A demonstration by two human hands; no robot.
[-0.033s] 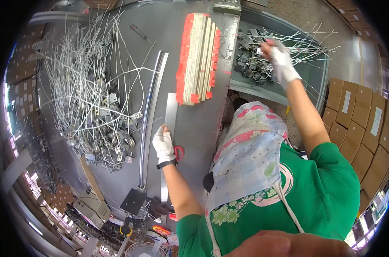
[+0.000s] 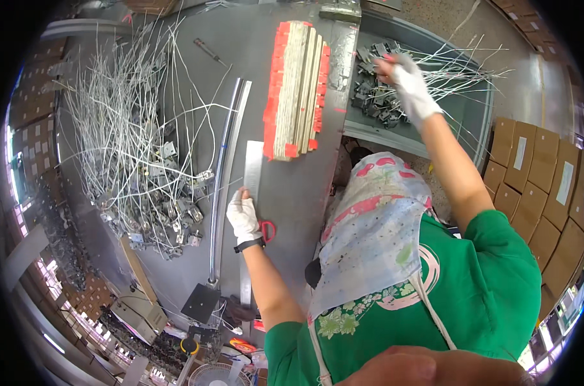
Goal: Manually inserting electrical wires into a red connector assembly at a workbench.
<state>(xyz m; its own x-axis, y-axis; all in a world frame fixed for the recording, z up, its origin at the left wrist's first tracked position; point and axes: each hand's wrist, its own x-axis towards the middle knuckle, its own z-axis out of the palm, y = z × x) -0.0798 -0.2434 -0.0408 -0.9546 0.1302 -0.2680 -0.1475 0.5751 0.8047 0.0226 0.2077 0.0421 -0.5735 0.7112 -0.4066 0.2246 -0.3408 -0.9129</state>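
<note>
- Right hand [image 2: 409, 82], upper right of frame: gloved, fingers curled inward with the tips close together, above the dark wired parts [image 2: 371, 100] in the grey bin [image 2: 383, 134]. Cannot tell if a part is gripped; the glove's back covers the gap.
- Bin walls presumably keep the parts from scattering; wire tails [image 2: 462, 72] spread toward its right rim, likely too long to lie inside.
- Left hand [image 2: 243, 219], centre: half-curled near the flat metal strip [image 2: 254, 164]. Palm faces away, so its hold, if any, cannot be told. Perhaps it steadies the strip.
- Red handle loop [image 2: 274, 229] just beside this hand, probably scissors; blades not visible. Carried or lying on the table [image 2: 305, 199]: unclear.
- Second wired heap [image 2: 147, 206], left: housings mostly low, wires fanning upward, perhaps to limit snags. Tangle hides individual pieces.
- Strip stack [image 2: 296, 90], upper centre: red tape along its sides, probably as binding.
- Lower left edge: clutter bent by the lens, hard to identify.
</note>
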